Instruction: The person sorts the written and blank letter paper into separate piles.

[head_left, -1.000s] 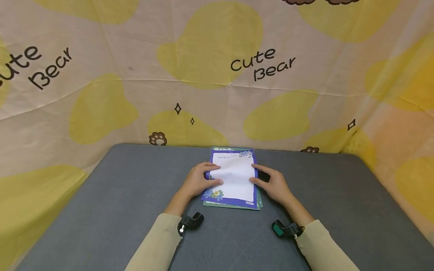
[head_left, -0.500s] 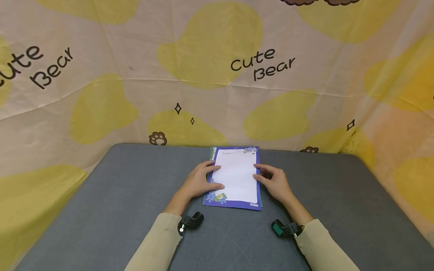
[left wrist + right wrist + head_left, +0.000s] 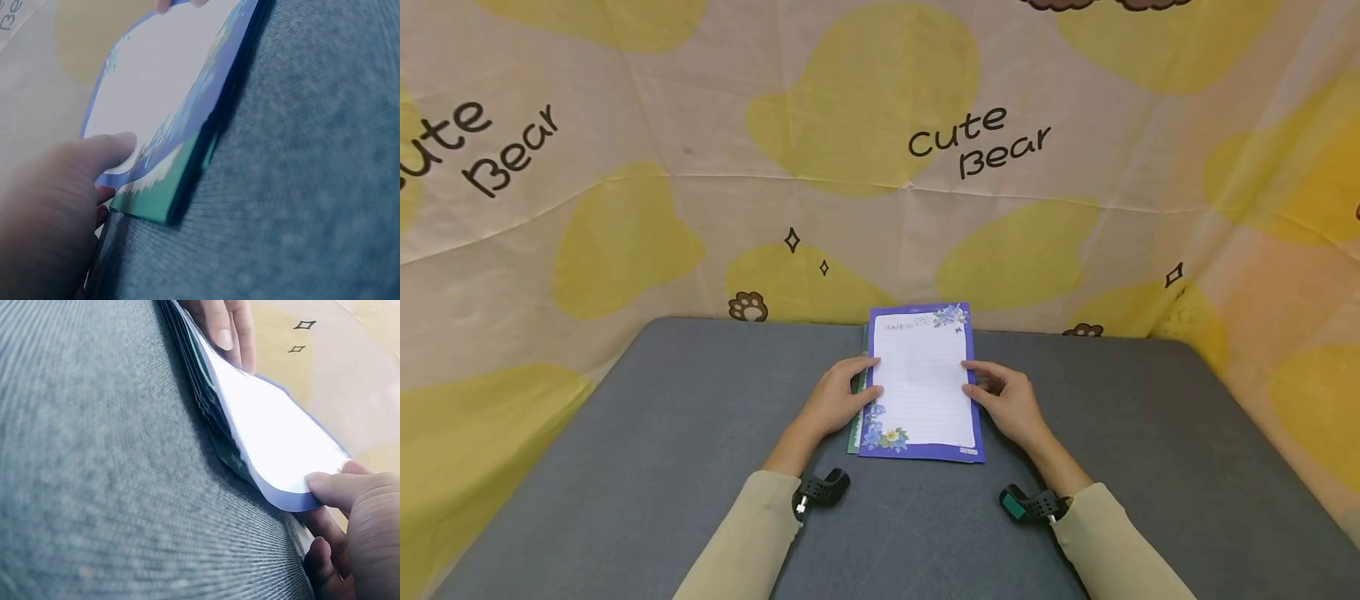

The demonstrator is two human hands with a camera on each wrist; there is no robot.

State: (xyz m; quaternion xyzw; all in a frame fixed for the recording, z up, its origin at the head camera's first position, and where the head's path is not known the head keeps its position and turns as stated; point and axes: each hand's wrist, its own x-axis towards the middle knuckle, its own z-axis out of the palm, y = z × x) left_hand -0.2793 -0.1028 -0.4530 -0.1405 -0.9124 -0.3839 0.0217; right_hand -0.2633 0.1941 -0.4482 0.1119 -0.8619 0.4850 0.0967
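A purple-bordered, lined sheet [image 3: 921,383] with blue flowers lies on top of a stack with green-edged sheets [image 3: 854,437] showing at its left. The left hand [image 3: 835,398] pinches the sheet's left edge, thumb on top; in the left wrist view that thumb presses the purple border [image 3: 112,180] above a green layer [image 3: 153,200]. At the right edge, the right hand [image 3: 1011,406] pinches the sheet between thumb and fingers. In the right wrist view the top sheet [image 3: 275,437] bows upward at that edge, above several layers [image 3: 203,387].
A grey cloth-covered table [image 3: 917,533] lies under the stack. Behind it hangs a cream and yellow printed curtain [image 3: 850,100]. Black bands with small devices, one at the left wrist [image 3: 823,489] and one at the right [image 3: 1033,506], sit beside the sleeves.
The purple sheet has shifted to the right and its far edge now reaches higher in view, uncovering green at the left. The left thumb has moved up along the edge.
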